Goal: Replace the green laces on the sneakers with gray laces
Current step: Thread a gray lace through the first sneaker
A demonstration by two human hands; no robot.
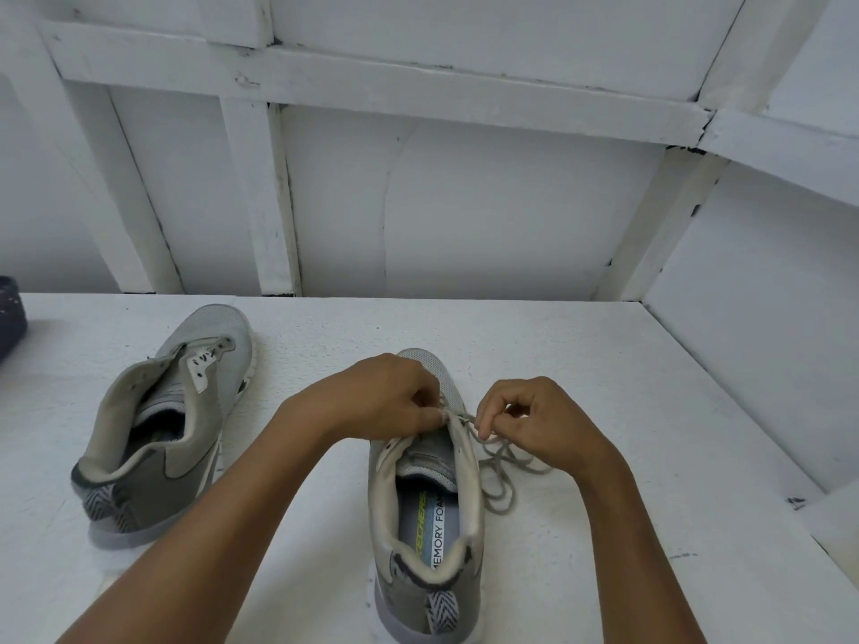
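Two grey sneakers stand on a white table [604, 364]. The left sneaker [172, 425] has no lace in its eyelets and its tongue is pulled open. The right sneaker [427, 513] stands in front of me, heel towards me. My left hand [386, 397] pinches the sneaker's upper at the eyelets, covering the toe area. My right hand [530, 420] pinches a gray lace [499, 476] just to the right of the eyelets. The rest of that lace lies in loose loops on the table beside the shoe. No green lace is in view.
A dark blue object [9, 318] sits at the table's far left edge. White panelled walls close the table off at the back and on the right. A lower white ledge [836, 527] juts in at the right.
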